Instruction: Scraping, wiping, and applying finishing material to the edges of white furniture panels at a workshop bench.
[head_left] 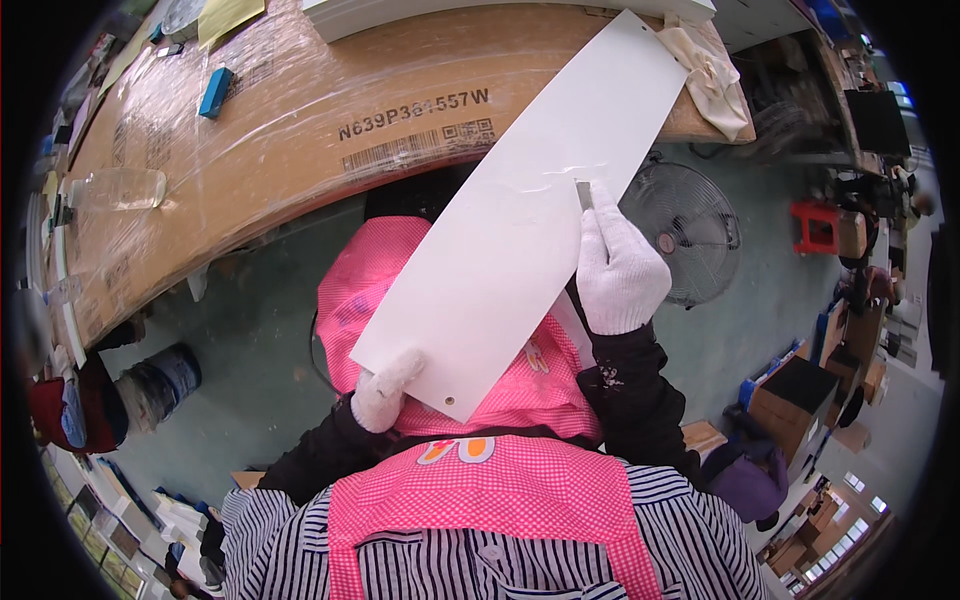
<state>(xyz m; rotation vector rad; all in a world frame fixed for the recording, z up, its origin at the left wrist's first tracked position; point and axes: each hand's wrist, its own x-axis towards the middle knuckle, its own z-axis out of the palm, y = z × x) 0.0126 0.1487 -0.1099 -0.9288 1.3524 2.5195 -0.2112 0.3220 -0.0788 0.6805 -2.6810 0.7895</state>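
Observation:
A long white panel lies slantwise across my lap, its far end resting on the cardboard-covered table. My left hand, in a white knitted glove, grips the panel's near left corner. Above the panel's right side, my gloved right hand pinches a small flat grey metal blade, its tip at the white surface. Just beyond the blade, a faint wet-looking streak marks the panel. One small hole shows near each end of the board. The fingers' undersides are hidden.
The table's cardboard top carries a blue block, a clear plastic bottle and a cream cloth. A floor fan stands right of the panel. Beyond are a red stool, a bucket and other people.

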